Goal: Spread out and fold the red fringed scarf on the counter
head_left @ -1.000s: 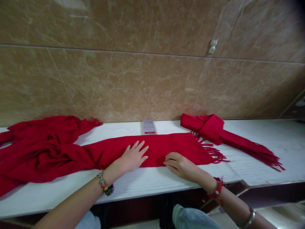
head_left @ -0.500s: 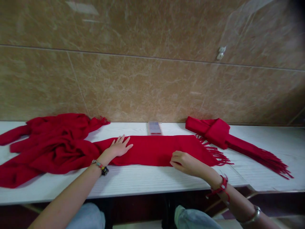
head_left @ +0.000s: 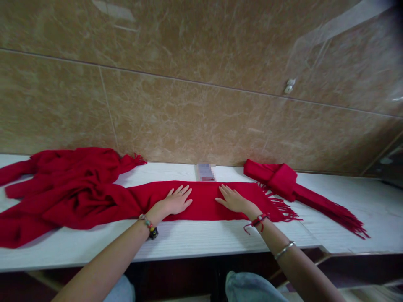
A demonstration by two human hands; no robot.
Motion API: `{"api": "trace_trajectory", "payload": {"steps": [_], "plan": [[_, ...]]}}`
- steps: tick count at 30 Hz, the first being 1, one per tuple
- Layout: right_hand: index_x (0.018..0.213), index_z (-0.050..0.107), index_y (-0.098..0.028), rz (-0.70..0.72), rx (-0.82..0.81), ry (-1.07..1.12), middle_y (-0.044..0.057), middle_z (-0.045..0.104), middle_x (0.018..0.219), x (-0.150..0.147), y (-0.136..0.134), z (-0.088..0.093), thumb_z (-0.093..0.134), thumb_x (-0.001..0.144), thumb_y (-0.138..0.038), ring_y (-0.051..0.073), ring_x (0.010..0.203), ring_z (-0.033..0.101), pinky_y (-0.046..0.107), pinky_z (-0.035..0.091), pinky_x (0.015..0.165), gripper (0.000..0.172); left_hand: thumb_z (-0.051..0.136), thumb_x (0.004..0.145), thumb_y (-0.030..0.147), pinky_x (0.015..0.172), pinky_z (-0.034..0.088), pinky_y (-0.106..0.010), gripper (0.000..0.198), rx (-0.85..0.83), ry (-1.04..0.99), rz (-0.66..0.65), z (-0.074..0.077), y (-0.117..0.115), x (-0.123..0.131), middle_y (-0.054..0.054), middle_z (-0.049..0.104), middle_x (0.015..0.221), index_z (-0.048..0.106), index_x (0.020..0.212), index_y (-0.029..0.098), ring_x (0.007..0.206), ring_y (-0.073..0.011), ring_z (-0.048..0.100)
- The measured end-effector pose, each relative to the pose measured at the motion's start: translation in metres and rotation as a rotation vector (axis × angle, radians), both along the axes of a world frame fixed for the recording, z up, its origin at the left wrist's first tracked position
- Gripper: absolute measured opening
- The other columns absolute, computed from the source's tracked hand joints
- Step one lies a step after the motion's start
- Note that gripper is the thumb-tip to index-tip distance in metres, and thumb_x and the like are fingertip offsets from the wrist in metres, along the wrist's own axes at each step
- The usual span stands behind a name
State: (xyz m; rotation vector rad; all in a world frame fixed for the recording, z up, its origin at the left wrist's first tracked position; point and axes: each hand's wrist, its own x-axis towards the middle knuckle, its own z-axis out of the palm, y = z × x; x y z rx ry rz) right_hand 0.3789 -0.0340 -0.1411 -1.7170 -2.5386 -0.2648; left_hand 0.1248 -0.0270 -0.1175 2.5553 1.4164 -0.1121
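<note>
A red scarf (head_left: 204,205) lies flat across the white table, its fringe spread at the right end. Its left part runs into a crumpled heap of red cloth (head_left: 88,201). My left hand (head_left: 178,200) rests on the flat stretch with fingers spread, a ring on one finger. To its right, my right hand (head_left: 233,199) also lies palm down on the scarf, fingers stretched out. Neither hand grips the cloth. Farther right, near the wall, sits a folded red scarf (head_left: 278,178) with its fringed tail pointing to the right front.
A small flat pack (head_left: 206,173), partly blurred out, lies behind the scarf by the wall. The brown marble wall (head_left: 189,117) rises at the table's back edge. The white table (head_left: 189,241) has its front edge close to my legs.
My right hand, formerly curled at the scarf's front edge, has opened and now lies flat farther back on it. My left hand has slid a little to the right. The view has tilted slightly.
</note>
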Motion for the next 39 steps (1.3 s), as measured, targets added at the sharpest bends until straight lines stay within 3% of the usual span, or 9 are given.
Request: {"api": "trace_trajectory", "payload": {"steps": [4, 9, 13, 18, 23, 27, 31, 35, 39], "plan": [[0.13, 0.034, -0.002, -0.07, -0.065, 0.016, 0.026, 0.03, 0.136, 0.006, 0.001, -0.009, 0.034, 0.086, -0.048, 0.032, 0.125, 0.029, 0.048, 0.034, 0.094, 0.064, 0.029, 0.086, 0.047, 0.101, 0.019, -0.049, 0.055, 0.006, -0.002, 0.014, 0.007, 0.006, -0.013, -0.009, 0.016, 0.145, 0.026, 0.135, 0.022, 0.131, -0.0254, 0.017], [0.132, 0.031, 0.001, -0.063, -0.101, -0.004, 0.026, 0.027, 0.137, 0.01, 0.002, -0.009, 0.031, 0.087, -0.049, 0.032, 0.127, 0.024, 0.048, 0.031, 0.097, 0.067, 0.036, 0.083, 0.024, 0.097, 0.025, -0.05, 0.039, 0.127, 0.016, 0.193, 0.033, 0.042, -0.063, -0.009, 0.036, 0.137, 0.049, 0.12, 0.024, 0.124, -0.0262, 0.033], [0.132, 0.032, -0.002, -0.073, -0.108, 0.008, 0.026, 0.028, 0.136, 0.009, 0.004, -0.01, 0.032, 0.086, -0.049, 0.032, 0.128, 0.023, 0.049, 0.032, 0.096, 0.065, 0.047, 0.073, 0.023, 0.083, 0.04, -0.026, 0.041, 0.013, 0.009, 0.132, 0.052, 0.07, -0.088, -0.007, 0.06, 0.112, 0.055, 0.113, 0.018, 0.097, -0.018, 0.055], [0.131, 0.035, -0.006, -0.083, -0.101, -0.016, 0.025, 0.03, 0.136, 0.01, 0.006, -0.015, 0.032, 0.087, -0.048, 0.031, 0.127, 0.025, 0.048, 0.032, 0.096, 0.062, 0.054, 0.063, 0.025, 0.067, 0.042, -0.023, 0.032, -0.075, -0.004, 0.07, 0.052, 0.083, -0.089, -0.004, 0.066, 0.093, 0.064, 0.091, 0.014, 0.079, -0.0175, 0.057], [0.123, 0.045, -0.008, -0.063, -0.058, -0.034, 0.025, 0.041, 0.129, 0.009, 0.007, -0.006, 0.04, 0.085, -0.047, 0.033, 0.12, 0.038, 0.049, 0.041, 0.087, 0.055, 0.051, 0.068, 0.032, 0.068, 0.041, -0.022, 0.034, -0.103, -0.067, 0.036, 0.051, 0.089, -0.096, -0.003, 0.064, 0.095, 0.061, 0.094, 0.015, 0.08, -0.0162, 0.054], [0.11, 0.056, -0.007, 0.119, 0.076, 0.052, 0.023, 0.054, 0.116, -0.032, -0.001, 0.024, 0.05, 0.082, -0.035, 0.032, 0.114, 0.045, 0.05, 0.038, 0.091, 0.04, 0.043, 0.073, 0.029, 0.068, 0.04, -0.02, 0.028, -0.13, -0.095, -0.01, 0.054, 0.091, -0.1, 0.0, 0.064, 0.091, 0.062, 0.09, 0.016, 0.077, -0.014, 0.054], [0.124, 0.046, -0.01, 0.383, 0.016, 0.28, 0.015, 0.048, 0.126, -0.102, -0.022, 0.046, 0.044, 0.086, -0.031, 0.024, 0.12, 0.04, 0.039, 0.034, 0.099, 0.043, 0.045, 0.066, 0.015, 0.066, 0.04, -0.018, 0.027, -0.119, -0.075, -0.007, 0.056, 0.089, -0.1, 0.0, 0.066, 0.088, 0.064, 0.085, 0.015, 0.074, -0.0124, 0.055], [0.129, 0.04, -0.01, 0.507, -0.185, 0.284, 0.015, 0.04, 0.134, -0.142, -0.035, 0.039, 0.044, 0.086, -0.037, 0.025, 0.125, 0.032, 0.04, 0.028, 0.102, 0.051, 0.05, 0.061, 0.01, 0.065, 0.04, -0.017, 0.027, -0.083, -0.041, 0.011, 0.047, 0.08, -0.098, 0.0, 0.067, 0.083, 0.065, 0.082, 0.016, 0.072, -0.0113, 0.056], [0.132, 0.035, -0.014, 0.528, -0.255, 0.251, 0.014, 0.032, 0.138, -0.142, -0.035, 0.021, 0.037, 0.088, -0.043, 0.025, 0.129, 0.021, 0.044, 0.02, 0.104, 0.054, 0.054, 0.064, 0.017, 0.062, 0.041, -0.018, 0.021, -0.012, -0.033, 0.056, 0.031, 0.071, -0.096, -0.002, 0.067, 0.079, 0.065, 0.081, 0.015, 0.068, -0.0121, 0.056]]}}
